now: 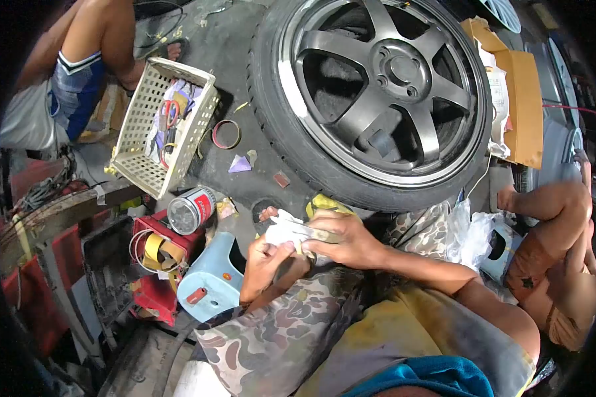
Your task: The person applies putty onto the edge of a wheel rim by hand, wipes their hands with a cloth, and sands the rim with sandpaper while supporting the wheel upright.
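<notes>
My left hand (pixel 261 264) is closed around a crumpled white cloth (pixel 285 229), thumb pressed against its lower edge. Coming in from the right, my right hand (pixel 347 241) pinches a flat, narrow, pale strip-like tool (pixel 319 233) whose far end meets the cloth. Its exact kind I cannot make out. Both hands are close together above my camouflage-trousered lap. Just beyond them lies a large tyre with a dark grey spoked wheel (pixel 404 69); neither hand touches it.
A cream plastic basket (pixel 134 173) holds scissors and scraps. Near it are a tape roll (pixel 226 134), a tin can (pixel 191 210), a blue stool (pixel 212 284) and a red container (pixel 179 238). A cardboard box (pixel 520 109) stands right. Other people sit at upper left and right.
</notes>
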